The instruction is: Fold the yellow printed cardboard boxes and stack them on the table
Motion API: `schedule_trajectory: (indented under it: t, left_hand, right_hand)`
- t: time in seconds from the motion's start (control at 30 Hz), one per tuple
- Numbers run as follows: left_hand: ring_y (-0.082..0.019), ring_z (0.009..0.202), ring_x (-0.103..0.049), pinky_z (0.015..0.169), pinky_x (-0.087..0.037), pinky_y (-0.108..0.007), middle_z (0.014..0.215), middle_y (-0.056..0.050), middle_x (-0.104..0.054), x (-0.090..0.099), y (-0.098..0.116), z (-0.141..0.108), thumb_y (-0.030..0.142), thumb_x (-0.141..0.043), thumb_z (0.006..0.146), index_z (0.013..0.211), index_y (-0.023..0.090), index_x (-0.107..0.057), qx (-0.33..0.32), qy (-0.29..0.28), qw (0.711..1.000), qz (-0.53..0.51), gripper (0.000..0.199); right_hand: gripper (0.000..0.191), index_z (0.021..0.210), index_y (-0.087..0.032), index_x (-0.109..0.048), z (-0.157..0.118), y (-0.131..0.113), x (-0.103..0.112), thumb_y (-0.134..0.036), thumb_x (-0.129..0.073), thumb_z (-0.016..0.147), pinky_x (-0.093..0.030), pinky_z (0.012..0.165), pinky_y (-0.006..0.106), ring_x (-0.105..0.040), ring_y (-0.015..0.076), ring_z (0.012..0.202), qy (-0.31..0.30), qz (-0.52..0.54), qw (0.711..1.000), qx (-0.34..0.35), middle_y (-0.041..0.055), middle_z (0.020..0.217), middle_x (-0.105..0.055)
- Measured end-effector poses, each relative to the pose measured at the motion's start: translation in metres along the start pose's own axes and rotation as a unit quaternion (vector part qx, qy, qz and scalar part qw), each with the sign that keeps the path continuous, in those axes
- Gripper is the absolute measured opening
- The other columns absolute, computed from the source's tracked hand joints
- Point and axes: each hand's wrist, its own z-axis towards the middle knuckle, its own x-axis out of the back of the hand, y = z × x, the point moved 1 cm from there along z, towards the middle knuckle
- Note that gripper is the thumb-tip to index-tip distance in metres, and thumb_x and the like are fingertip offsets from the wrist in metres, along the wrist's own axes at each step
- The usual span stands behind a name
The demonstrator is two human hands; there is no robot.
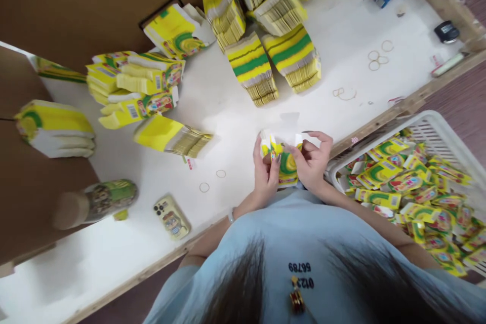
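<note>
Far left, a banded stack of flat yellow-and-green printed cartons [55,129] lies on the white tabletop [228,106]. Near it a green patterned tumbler [96,202] lies on its side, with a phone in a yellow cartoon case [171,217] just beside. More loose and bundled flat cartons [132,86] fan out behind, and a slanted bundle [172,136] sits in the middle.

Centre: left hand [266,174] and right hand [313,162] both pinch one small yellow-green printed cardboard box [283,159], held just above the table edge, close to the torso. Left-hand fingers are closed on its left side. Right thumb and fingers are pressed on the right side and top flap, the white flap standing open. Judging by looks it is thin card: very light, stiff along the creases, easily crushed at the panels, slightly glossy so it may slip. Best held by edges and corners, not the flat faces.

Behind stand taller stacks of striped flat cartons [273,61], with loose rubber bands [377,58] scattered right of them. Far right, a white plastic basket [436,124] holds a pile of folded boxes [413,187], just beside the right forearm. Nothing lies between hands and basket.
</note>
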Motion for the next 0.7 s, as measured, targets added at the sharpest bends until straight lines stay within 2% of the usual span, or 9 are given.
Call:
schedule_trajectory:
  t: [0.07,0.13,0.27,0.37,0.43,0.47,0.57,0.63,0.7]
  left_hand:
    - [-0.016,0.087,-0.073,0.081,-0.061,-0.032,0.108,-0.006,-0.073,0.001,0.001,-0.005,0.054,-0.053,0.106,0.156,0.03,-0.032,-0.016,-0.017,1.0,-0.019,0.06]
    - [-0.014,0.075,-0.069,0.07,-0.058,-0.027,0.1,-0.005,-0.073,0.006,0.005,-0.008,0.052,-0.055,0.105,0.151,0.028,-0.041,-0.007,-0.063,0.998,-0.013,0.053]
    - [-0.014,0.071,-0.064,0.063,-0.052,-0.025,0.09,-0.003,-0.069,0.018,0.015,-0.008,0.051,-0.054,0.105,0.123,0.022,-0.059,-0.003,-0.136,0.991,-0.01,0.034]
    - [-0.018,0.083,-0.066,0.074,-0.057,-0.031,0.096,-0.005,-0.069,0.018,0.015,-0.006,0.051,-0.05,0.107,0.11,0.02,-0.063,-0.039,-0.128,0.991,0.03,0.034]
    - [-0.019,0.089,-0.069,0.079,-0.059,-0.033,0.11,-0.008,-0.071,0.015,0.012,-0.006,0.05,-0.049,0.107,0.126,0.023,-0.061,-0.054,-0.098,0.992,0.055,0.035]
    - [-0.018,0.088,-0.07,0.077,-0.06,-0.033,0.117,-0.009,-0.071,0.015,0.011,-0.007,0.05,-0.049,0.107,0.139,0.026,-0.055,-0.054,-0.088,0.993,0.056,0.041]
    - [-0.016,0.072,-0.071,0.061,-0.058,-0.028,0.12,-0.011,-0.075,0.016,0.011,-0.01,0.055,-0.042,0.108,0.162,0.029,-0.033,-0.026,-0.12,0.992,0.034,0.06]
    - [-0.017,0.069,-0.071,0.057,-0.058,-0.028,0.115,-0.011,-0.078,0.019,0.017,-0.01,0.058,-0.037,0.108,0.157,0.024,-0.048,-0.006,-0.152,0.987,0.049,0.06]
    - [-0.02,0.082,-0.076,0.068,-0.063,-0.03,0.118,-0.012,-0.079,0.022,0.024,-0.008,0.057,-0.041,0.108,0.141,0.021,-0.066,-0.007,-0.142,0.986,0.09,0.055]
  right_hand:
    - [0.035,0.11,-0.027,-0.062,0.0,-0.001,0.009,-0.049,-0.078,0.09,-0.048,0.05,0.021,-0.057,0.0098,0.053,-0.044,-0.024,0.999,0.003,-0.006,0.069,-0.063]
    - [0.03,0.099,-0.024,-0.072,0.001,-0.003,0.021,-0.053,-0.074,0.092,-0.057,0.058,0.026,-0.068,0.0143,0.065,-0.111,-0.057,0.992,-0.021,0.0016,0.08,-0.073]
    - [0.042,0.082,-0.022,-0.079,-0.005,-0.003,0.037,-0.053,-0.059,0.102,-0.058,0.061,0.027,-0.069,0.0156,0.064,-0.2,-0.089,0.975,-0.038,0.0018,0.07,-0.072]
    - [0.03,0.094,-0.022,-0.081,-0.013,0.001,0.039,-0.045,-0.063,0.1,-0.06,0.063,0.028,-0.071,0.0162,0.069,-0.128,-0.125,0.983,0.029,0.005,0.084,-0.078]
    - [0.024,0.111,-0.024,-0.079,-0.014,0.003,0.042,-0.04,-0.066,0.099,-0.063,0.066,0.03,-0.075,0.0181,0.076,-0.074,-0.15,0.984,0.068,0.0076,0.099,-0.082]
    - [0.025,0.117,-0.026,-0.077,-0.013,0.003,0.044,-0.038,-0.065,0.1,-0.065,0.069,0.031,-0.077,0.0189,0.081,-0.082,-0.159,0.98,0.085,0.008,0.105,-0.083]
    - [0.029,0.122,-0.028,-0.078,-0.007,-0.001,0.053,-0.043,-0.067,0.099,-0.068,0.088,0.037,-0.08,0.023,0.102,-0.237,-0.144,0.952,0.13,0.0078,0.119,-0.082]
    - [0.037,0.12,-0.027,-0.079,-0.004,-0.006,0.058,-0.052,-0.073,0.094,-0.064,0.102,0.042,-0.076,0.0275,0.119,-0.316,-0.125,0.933,0.123,0.0102,0.13,-0.078]
    - [0.041,0.124,-0.026,-0.077,-0.004,-0.011,0.059,-0.051,-0.074,0.093,-0.063,0.103,0.043,-0.074,0.0276,0.121,-0.337,-0.123,0.932,0.047,0.0116,0.133,-0.076]
